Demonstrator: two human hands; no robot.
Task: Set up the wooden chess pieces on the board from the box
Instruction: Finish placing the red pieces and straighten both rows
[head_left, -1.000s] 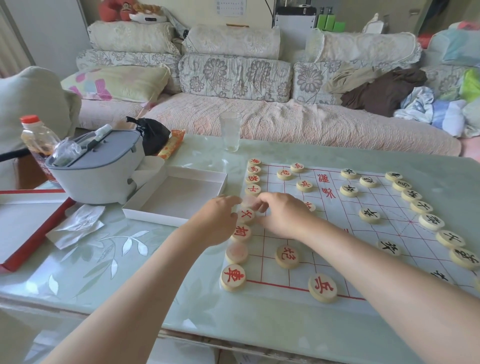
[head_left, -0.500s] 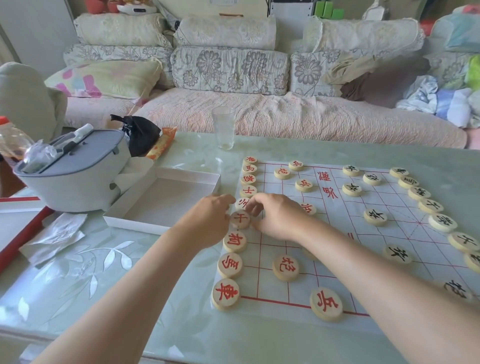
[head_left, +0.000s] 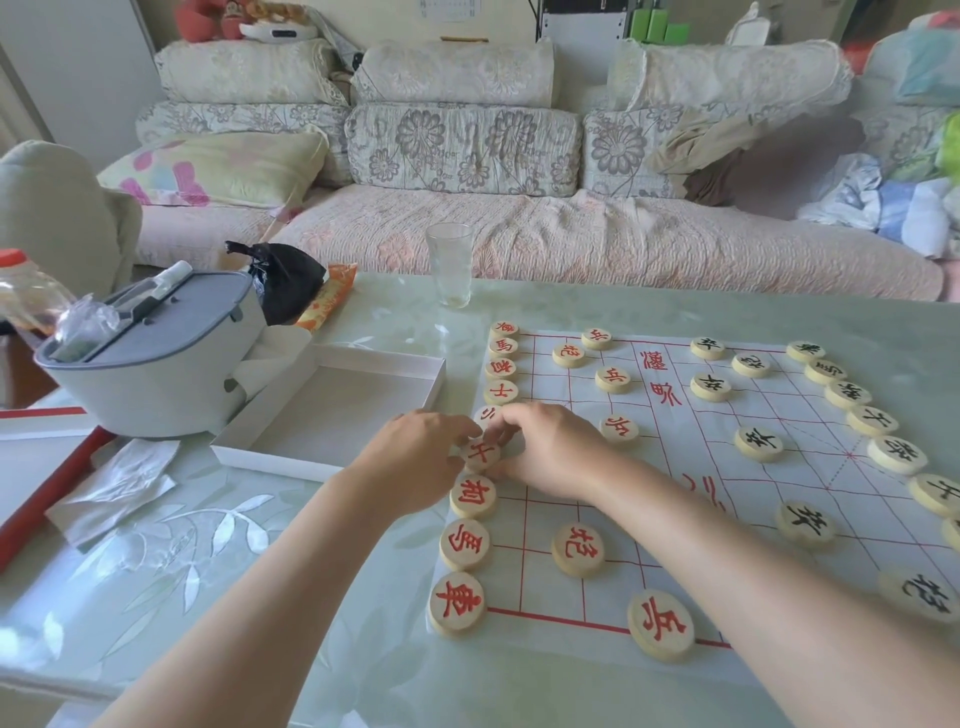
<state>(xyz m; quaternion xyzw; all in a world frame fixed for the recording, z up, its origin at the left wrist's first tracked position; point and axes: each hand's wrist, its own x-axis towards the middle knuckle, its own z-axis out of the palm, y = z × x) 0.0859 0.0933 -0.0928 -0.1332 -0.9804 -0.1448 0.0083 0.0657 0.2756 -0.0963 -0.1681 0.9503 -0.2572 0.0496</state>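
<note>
A white paper chess board (head_left: 675, 467) with red lines lies on the glass table. Round wooden pieces with red characters line its left edge; black-lettered pieces (head_left: 896, 455) line the right. My left hand (head_left: 415, 462) and my right hand (head_left: 550, 447) meet at the middle of the red row, fingertips pinching a red-lettered piece (head_left: 480, 453) and touching the piece behind it (head_left: 488, 415). The white box (head_left: 332, 415) sits open and empty left of the board.
A clear glass (head_left: 450, 265) stands behind the board. A grey lidded bin (head_left: 150, 358), a black bag (head_left: 283, 283), a bottle (head_left: 26, 291) and crumpled tissue (head_left: 114, 488) crowd the table's left. A sofa runs along the far side.
The view has tilted and drawn closer. Both hands stay at the middle of the red row, shifting the pieces there slightly; the face-down piece lower in the row now shows its red character.
</note>
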